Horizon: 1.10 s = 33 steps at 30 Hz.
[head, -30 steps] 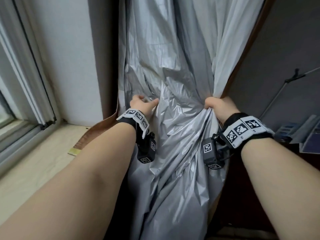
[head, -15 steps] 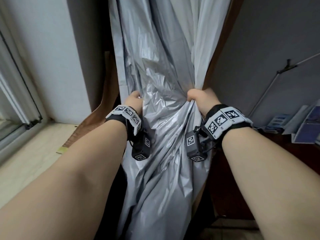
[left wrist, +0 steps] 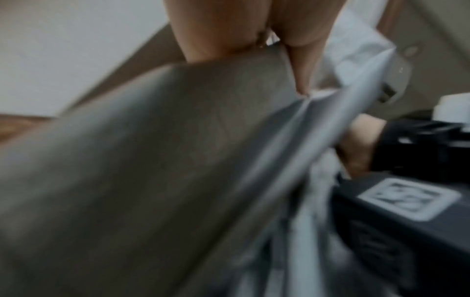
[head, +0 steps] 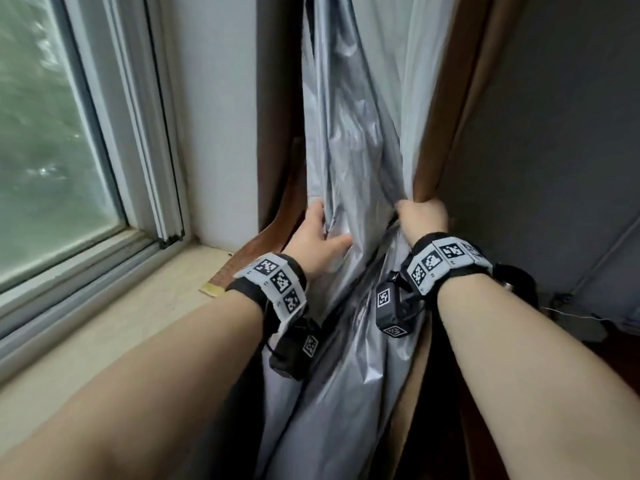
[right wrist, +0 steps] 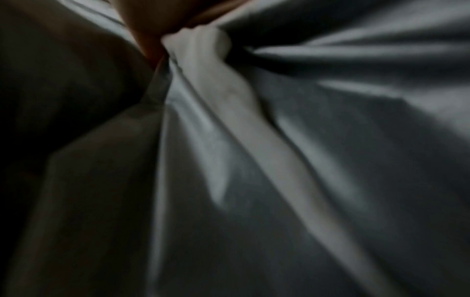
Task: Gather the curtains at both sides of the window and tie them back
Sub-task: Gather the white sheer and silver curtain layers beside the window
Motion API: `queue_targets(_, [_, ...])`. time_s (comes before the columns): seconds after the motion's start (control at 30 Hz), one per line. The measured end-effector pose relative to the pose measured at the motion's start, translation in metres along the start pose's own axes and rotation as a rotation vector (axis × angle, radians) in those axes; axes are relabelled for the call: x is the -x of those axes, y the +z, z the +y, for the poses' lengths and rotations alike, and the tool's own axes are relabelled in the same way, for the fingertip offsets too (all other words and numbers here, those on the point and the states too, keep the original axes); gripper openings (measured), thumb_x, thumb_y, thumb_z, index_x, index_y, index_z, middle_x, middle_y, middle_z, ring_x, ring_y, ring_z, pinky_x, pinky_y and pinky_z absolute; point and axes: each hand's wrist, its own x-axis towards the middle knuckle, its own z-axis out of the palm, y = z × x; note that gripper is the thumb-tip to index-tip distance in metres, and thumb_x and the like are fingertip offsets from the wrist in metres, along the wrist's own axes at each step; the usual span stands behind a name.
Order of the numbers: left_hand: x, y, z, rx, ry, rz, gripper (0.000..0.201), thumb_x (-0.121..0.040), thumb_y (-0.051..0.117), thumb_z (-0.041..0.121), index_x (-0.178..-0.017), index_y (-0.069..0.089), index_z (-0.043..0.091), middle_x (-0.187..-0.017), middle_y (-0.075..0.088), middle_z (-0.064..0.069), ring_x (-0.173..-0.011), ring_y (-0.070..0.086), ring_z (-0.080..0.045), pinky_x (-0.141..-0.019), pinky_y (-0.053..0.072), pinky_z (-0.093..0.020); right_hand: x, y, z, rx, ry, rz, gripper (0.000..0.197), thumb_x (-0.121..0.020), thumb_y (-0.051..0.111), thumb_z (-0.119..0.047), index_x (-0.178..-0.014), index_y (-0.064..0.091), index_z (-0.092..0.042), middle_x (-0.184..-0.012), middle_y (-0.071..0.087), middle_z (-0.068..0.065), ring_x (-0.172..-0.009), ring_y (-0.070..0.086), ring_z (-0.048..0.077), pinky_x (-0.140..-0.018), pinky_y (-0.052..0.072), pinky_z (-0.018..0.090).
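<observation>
Curtain (head: 349,140) hangs gathered just right of the window (head: 52,133). I see my left hand (head: 317,237) spread, fingers straight against its window-side edge; right hand (head: 420,220) fisted round the far-edge folds, farther from the window.

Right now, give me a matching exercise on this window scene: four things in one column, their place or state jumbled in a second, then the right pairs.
Column one:
1 left hand
2 right hand
3 curtain
4 window

Column two:
A fist gripping the curtain's right edge
B silver-grey, hanging gathered between both hands
C far left, above the sill
D fingers extended against the curtain's left side

Pairs: 1-D, 2-A, 3-B, 4-C
</observation>
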Motion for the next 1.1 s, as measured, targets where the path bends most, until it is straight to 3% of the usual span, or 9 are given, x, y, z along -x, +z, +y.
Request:
queue_targets(0.23, [0.015, 0.04, 0.011, -0.39, 0.206, -0.164, 0.061, -0.085, 0.052, 0.002, -0.142, 0.032, 0.009, -0.151, 0.016, -0.011, -0.137, 0.029, -0.021, -0.1, 0.017, -0.005, 0.011, -0.006, 0.005, -0.026, -0.014, -0.118, 0.039, -0.082, 0.059, -0.024, -0.116, 0.06, -0.005, -0.111, 0.065, 0.011, -0.1, 0.059, 0.025, -0.08, 0.038, 0.024])
queue_targets(0.33, [0.015, 0.059, 0.006, -0.588, 0.19, -0.159, 0.064, -0.091, 0.043, 0.008, -0.148, 0.013, 0.006, -0.156, 0.002, -0.011, -0.135, 0.034, -0.032, -0.108, 0.031, -0.028, 0.019, -0.018, 0.008, -0.196, 0.104, -0.321, 0.075, -0.069, 0.067, -0.06, -0.12, 0.059, -0.006, -0.11, 0.065, 0.006, -0.099, 0.061, 0.019, -0.093, 0.044, 0.027])
queue_targets(0.43, [0.017, 0.079, 0.008, -0.741, 0.274, -0.183, 0.063, -0.097, 0.033, 0.021, -0.148, 0.0, 0.004, -0.156, -0.004, -0.018, -0.142, 0.0, -0.044, -0.115, -0.004, -0.052, 0.026, -0.026, 0.007, -0.21, 0.117, -0.467, 0.079, -0.061, 0.073, -0.061, -0.116, 0.057, -0.007, -0.108, 0.065, 0.007, -0.1, 0.062, 0.02, -0.097, 0.046, 0.033])
queue_targets(0.6, [0.014, 0.085, -0.017, -0.657, 0.339, -0.4, 0.07, -0.088, 0.053, 0.017, -0.149, 0.018, 0.019, -0.156, -0.018, -0.012, -0.144, 0.015, -0.026, -0.118, 0.017, -0.029, 0.018, -0.028, 0.009, 0.068, -0.016, -0.047, 0.069, -0.07, 0.075, -0.025, -0.127, 0.043, -0.004, -0.119, 0.057, 0.003, -0.103, 0.054, 0.017, -0.086, 0.039, 0.022])
queue_targets(0.73, [0.013, 0.048, -0.005, -0.346, 0.316, -0.516, 0.046, -0.087, 0.055, 0.003, -0.13, 0.054, 0.017, -0.157, 0.012, 0.003, -0.138, 0.022, -0.004, -0.113, 0.016, -0.014, 0.006, -0.034, 0.014, 0.093, -0.03, -0.037, 0.016, -0.073, 0.064, -0.016, -0.082, 0.061, -0.003, -0.078, 0.061, 0.006, -0.079, 0.06, 0.023, -0.065, 0.039, 0.026])
queue_targets(0.83, [0.003, 0.015, -0.001, -0.012, 0.118, -0.246, 0.017, -0.086, 0.061, 0.008, -0.1, 0.07, 0.013, -0.113, 0.066, -0.002, -0.105, 0.058, -0.013, -0.106, 0.041, -0.035, 0.002, -0.045, 0.013, 0.122, -0.066, -0.148, 0.012, -0.076, 0.063, -0.013, -0.068, 0.056, -0.009, -0.067, 0.055, -0.003, -0.074, 0.055, 0.019, -0.066, 0.036, 0.025])
queue_targets(0.93, [-0.014, -0.002, 0.002, -0.062, 0.062, 0.198, 0.04, -0.068, 0.073, 0.035, -0.1, 0.056, 0.018, -0.104, 0.055, -0.002, -0.094, 0.054, -0.013, -0.09, 0.045, -0.03, 0.001, -0.052, 0.013, 0.125, -0.09, -0.225, 0.005, -0.079, 0.062, -0.012, -0.076, 0.059, -0.01, -0.068, 0.054, -0.008, -0.07, 0.053, 0.014, -0.069, 0.037, 0.022])
queue_targets(1.03, [-0.025, -0.005, 0.014, 0.126, -0.076, 0.1, 0.088, -0.063, 0.074, 0.038, -0.137, 0.031, 0.017, -0.138, 0.038, -0.006, -0.122, 0.044, -0.016, -0.106, 0.038, -0.032, 0.004, -0.053, 0.012, 0.098, -0.113, -0.283, 0.014, -0.08, 0.06, -0.009, -0.068, 0.057, -0.015, -0.069, 0.055, -0.009, -0.066, 0.052, 0.009, -0.064, 0.038, 0.021])
queue_targets(1.1, [-0.023, 0.005, 0.022, 0.183, -0.048, -0.007, 0.062, -0.076, 0.068, 0.026, -0.131, 0.042, 0.017, -0.133, 0.051, -0.007, -0.119, 0.051, -0.017, -0.107, 0.039, -0.034, 0.007, -0.054, 0.01, 0.097, -0.13, -0.314, 0.01, -0.082, 0.059, -0.009, -0.074, 0.059, -0.014, -0.071, 0.056, -0.009, -0.073, 0.054, 0.012, -0.071, 0.039, 0.02])
